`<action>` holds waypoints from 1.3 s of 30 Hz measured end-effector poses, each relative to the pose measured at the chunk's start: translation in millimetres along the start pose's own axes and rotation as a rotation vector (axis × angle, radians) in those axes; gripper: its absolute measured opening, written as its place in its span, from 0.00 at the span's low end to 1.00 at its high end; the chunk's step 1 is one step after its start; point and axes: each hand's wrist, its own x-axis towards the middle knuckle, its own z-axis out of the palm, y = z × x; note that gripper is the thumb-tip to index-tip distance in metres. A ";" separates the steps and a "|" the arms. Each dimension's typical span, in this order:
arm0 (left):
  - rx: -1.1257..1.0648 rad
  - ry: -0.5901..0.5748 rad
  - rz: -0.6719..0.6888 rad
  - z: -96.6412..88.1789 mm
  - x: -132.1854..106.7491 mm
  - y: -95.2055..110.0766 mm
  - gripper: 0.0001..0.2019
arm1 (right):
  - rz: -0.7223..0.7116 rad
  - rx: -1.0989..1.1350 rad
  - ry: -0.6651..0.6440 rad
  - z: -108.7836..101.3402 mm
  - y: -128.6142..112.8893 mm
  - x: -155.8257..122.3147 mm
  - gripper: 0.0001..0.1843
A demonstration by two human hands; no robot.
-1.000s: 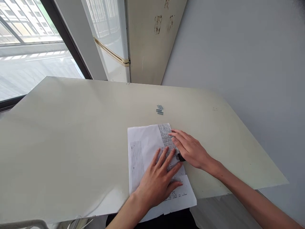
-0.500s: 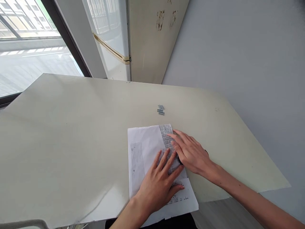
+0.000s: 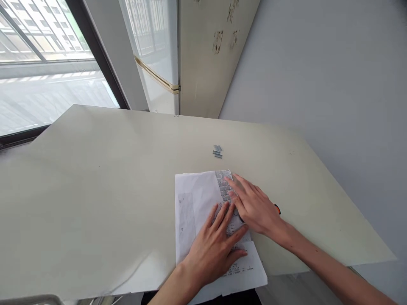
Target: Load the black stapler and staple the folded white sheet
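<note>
A folded white paper (image 3: 193, 203) with printed text lies at the near edge of the cream table (image 3: 95, 178). My left hand (image 3: 216, 245) rests flat on the paper's printed fold, fingers spread. My right hand (image 3: 254, 205) lies flat on the paper's right edge, fingers stretched toward the top corner. Under my right palm sits a small dark object with an orange tip (image 3: 277, 208), mostly hidden. A few strips of staples (image 3: 218, 151) lie on the table just beyond the paper.
A tall cream refrigerator (image 3: 178, 55) stands behind the table's far edge. A grey wall (image 3: 318, 63) runs along the right side. A large window (image 3: 38, 63) is at the left. The table's near edge cuts across below the paper.
Both hands stay flat on the paper with only a slight shift. The orange tip at my right wrist has come into sight. The camera view moved a little.
</note>
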 end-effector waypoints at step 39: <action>0.238 -0.105 -0.062 -55.5 5.3 -68.0 0.27 | 0.092 0.202 0.598 -7.6 179.3 10.1 0.22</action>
